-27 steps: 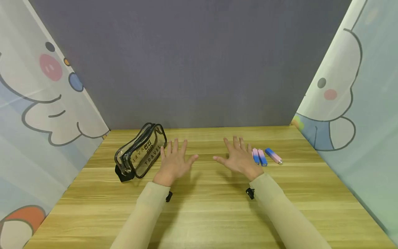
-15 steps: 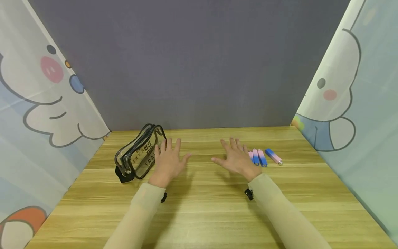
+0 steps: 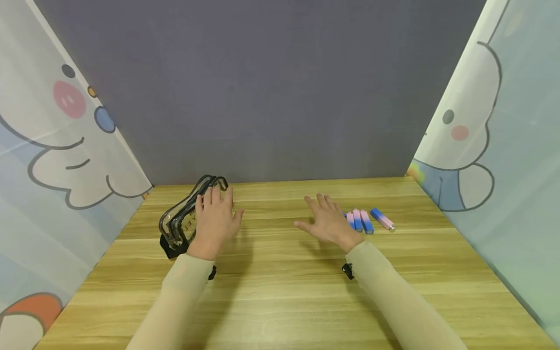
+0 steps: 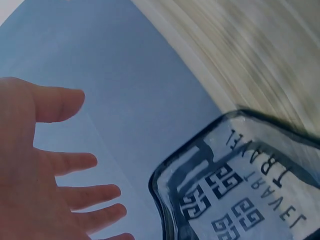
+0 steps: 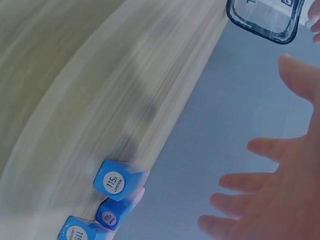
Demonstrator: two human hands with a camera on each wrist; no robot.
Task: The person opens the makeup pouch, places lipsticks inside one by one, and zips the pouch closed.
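Note:
My left hand (image 3: 214,221) hovers in front of a clear zip pouch (image 3: 187,221) with black trim and "TRAVEL" lettering, covering part of it in the head view. Its fingers are extended and hold nothing; the left wrist view has the pouch's printed side (image 4: 240,190) apart from the fingertips. Over the middle right of the table, my right hand (image 3: 329,224) is spread with nothing in it. Just right of its fingers lie several blue-and-pink lipstick tubes (image 3: 367,222) side by side, partly hidden by the hand. Their round end labels (image 5: 114,182) read "LIPSTICK" in the right wrist view.
One more blue-and-pink tube (image 3: 382,219) lies at an angle, right of the row. The wood-grain table (image 3: 280,291) ends at a dark grey panel (image 3: 280,97) behind. Cartoon-printed curtains (image 3: 463,194) stand along both sides.
My left hand has moved left, from beside the pouch to in front of it. My right hand has shifted slightly left, uncovering more of the lipstick tubes. The pouch stays in place.

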